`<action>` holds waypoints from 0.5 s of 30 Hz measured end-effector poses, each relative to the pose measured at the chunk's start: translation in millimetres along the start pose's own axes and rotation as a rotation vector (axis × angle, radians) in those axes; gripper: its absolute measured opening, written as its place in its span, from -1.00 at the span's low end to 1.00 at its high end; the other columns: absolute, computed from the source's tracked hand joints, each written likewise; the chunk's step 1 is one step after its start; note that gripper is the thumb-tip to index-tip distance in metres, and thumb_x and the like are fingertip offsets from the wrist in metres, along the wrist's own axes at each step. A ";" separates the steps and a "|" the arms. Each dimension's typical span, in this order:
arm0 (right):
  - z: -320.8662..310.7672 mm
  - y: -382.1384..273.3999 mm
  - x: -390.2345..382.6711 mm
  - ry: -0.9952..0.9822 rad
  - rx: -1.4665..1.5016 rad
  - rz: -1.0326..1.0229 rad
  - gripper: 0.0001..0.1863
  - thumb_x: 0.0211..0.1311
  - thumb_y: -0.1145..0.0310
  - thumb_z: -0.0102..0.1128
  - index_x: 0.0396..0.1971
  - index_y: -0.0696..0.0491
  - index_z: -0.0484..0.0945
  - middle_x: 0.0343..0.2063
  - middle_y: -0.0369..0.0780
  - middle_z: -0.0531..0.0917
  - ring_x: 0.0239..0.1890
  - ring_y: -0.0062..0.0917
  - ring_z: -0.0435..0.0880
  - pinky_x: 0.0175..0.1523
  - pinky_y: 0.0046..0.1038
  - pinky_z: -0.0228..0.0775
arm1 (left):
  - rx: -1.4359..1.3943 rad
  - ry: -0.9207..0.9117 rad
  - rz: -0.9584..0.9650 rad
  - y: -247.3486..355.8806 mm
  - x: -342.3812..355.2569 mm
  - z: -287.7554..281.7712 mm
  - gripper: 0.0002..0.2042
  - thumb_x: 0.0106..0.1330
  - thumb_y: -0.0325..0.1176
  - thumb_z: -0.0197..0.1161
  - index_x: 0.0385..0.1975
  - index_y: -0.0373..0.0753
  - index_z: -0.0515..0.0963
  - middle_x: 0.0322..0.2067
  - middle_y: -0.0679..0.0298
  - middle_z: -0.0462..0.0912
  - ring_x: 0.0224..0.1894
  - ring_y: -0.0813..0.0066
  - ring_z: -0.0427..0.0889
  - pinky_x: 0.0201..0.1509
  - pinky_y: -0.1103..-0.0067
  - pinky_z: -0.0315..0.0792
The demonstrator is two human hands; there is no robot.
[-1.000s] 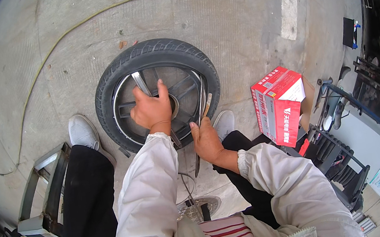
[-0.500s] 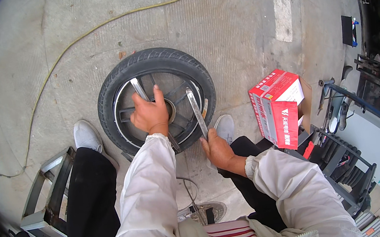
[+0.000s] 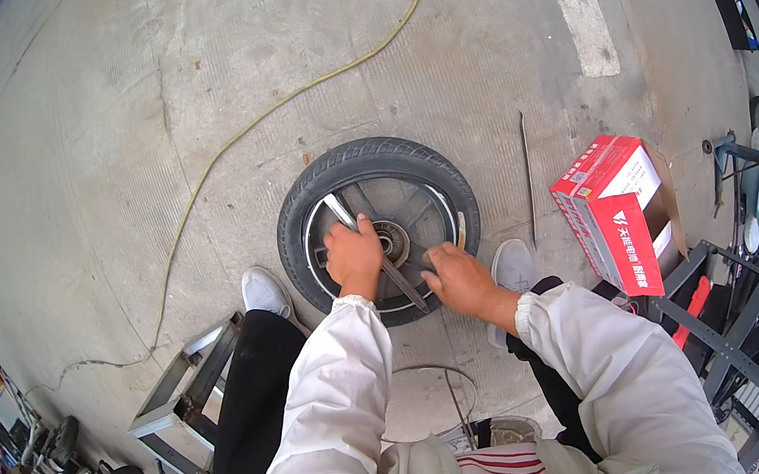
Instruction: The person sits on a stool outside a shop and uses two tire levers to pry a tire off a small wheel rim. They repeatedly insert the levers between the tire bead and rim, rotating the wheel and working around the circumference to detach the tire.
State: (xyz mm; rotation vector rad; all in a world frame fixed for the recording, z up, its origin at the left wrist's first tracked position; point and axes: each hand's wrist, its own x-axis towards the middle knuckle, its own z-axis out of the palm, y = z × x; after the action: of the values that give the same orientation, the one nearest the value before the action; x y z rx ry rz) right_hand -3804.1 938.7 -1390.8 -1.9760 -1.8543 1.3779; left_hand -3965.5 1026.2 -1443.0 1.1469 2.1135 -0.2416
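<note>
A wheel [image 3: 422, 191] with a black tyre and dark spokes lies flat on the ground in front of me, between my feet. My left hand [image 3: 354, 256] is closed round a metal tyre lever [image 3: 400, 281] that slants across the spokes; its shiny upper end leans by the rim. My right hand [image 3: 468, 280] is over the wheel's near right edge, thumb and fingers apart, with nothing seen in it. Another tyre lever [image 3: 529, 180], thin and dark from this side, lies on the ground right of the wheel.
A red and white open carton [image 3: 604, 213] stands at the right, by a black metal rack [image 3: 729, 317]. A metal frame [image 3: 181, 404] is beside my left leg. A yellow cable [image 3: 276, 108] with a plug runs across the concrete. A thin hoop [image 3: 423, 368] lies near my body.
My right hand has let go of its lever, which now lies on the ground to the right, and has moved to the wheel's edge. My left hand keeps its lever. The view has shifted.
</note>
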 end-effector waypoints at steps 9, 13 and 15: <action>89.0 -20.1 17.1 0.044 0.357 0.418 -0.59 0.15 0.11 0.28 -0.24 0.18 0.50 -0.36 0.04 0.65 -0.25 -0.04 0.65 -0.14 -0.13 0.46 | 0.121 0.236 0.458 61.8 80.5 -73.6 -0.22 0.07 0.36 0.17 0.03 -0.28 0.56 -0.04 -0.04 0.62 0.13 0.03 0.52 0.16 0.31 0.36; 51.9 -18.5 1.3 0.066 0.385 0.396 -0.49 0.20 -0.10 0.16 -0.43 0.14 0.56 -0.47 0.02 0.64 -0.32 -0.06 0.64 -0.22 -0.15 0.42 | 0.074 -0.368 0.461 67.3 97.6 -96.4 0.03 -0.06 0.47 0.22 0.11 -0.50 0.45 0.02 -0.18 0.56 0.11 -0.01 0.55 0.21 0.38 0.37; 31.9 -17.0 -21.9 0.032 0.367 0.421 -0.37 0.18 -0.24 0.12 -0.46 0.16 0.58 -0.54 -0.01 0.63 -0.39 -0.10 0.63 -0.27 -0.19 0.41 | 0.228 -0.373 0.629 71.1 63.9 -105.6 0.04 -0.19 0.43 0.35 0.06 -0.51 0.48 -0.01 -0.24 0.56 0.09 -0.04 0.56 0.18 0.37 0.40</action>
State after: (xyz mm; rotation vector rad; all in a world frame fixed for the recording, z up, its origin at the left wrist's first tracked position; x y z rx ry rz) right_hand -3834.2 909.2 -1387.5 -2.2361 -1.0994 1.6304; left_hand -3984.3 1159.6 -1396.7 1.6887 1.3494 -0.3688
